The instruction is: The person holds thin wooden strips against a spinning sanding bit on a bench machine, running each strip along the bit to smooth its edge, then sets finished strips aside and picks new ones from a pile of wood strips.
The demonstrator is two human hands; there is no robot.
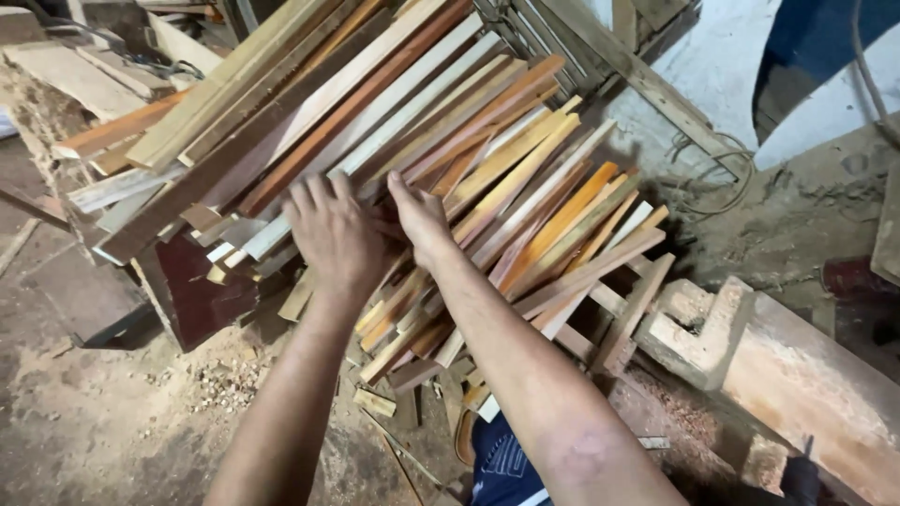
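Hands reach into a slanting heap of thin wooden slats [525, 187], seen from above by a head-worn camera. The left hand [330, 234] lies palm down with its fingers spread and slightly curled over the near ends of several slats; its back faces the camera, so whether the fingers actually clamp a piece cannot be told. The right hand [419, 217] sits just beside it, turned on edge, its fingers pushed in among the slats and mostly hidden, so its grip cannot be told either. The slats are orange, yellow and pale, and they fan away from both hands toward the upper right. Beyond the left hand, up and to its outer side, longer and wider boards [281, 103] rest across the heap. Just below that hand, a dark reddish panel [192, 286] leans under the pile. Below both wrists, short offcuts [375, 401] and sawdust [225, 379] lie on the dirt floor [84, 440]. Well out past the right forearm sits a rough, notched timber block [712, 328].

Judging from the pose, the step in hand looks like sorting through or gathering slats from the near end of the heap. A next move would call for a firm closing of the fingers round chosen pieces, then a steady pull toward the body, so neighbouring slats do not slide off the stack.
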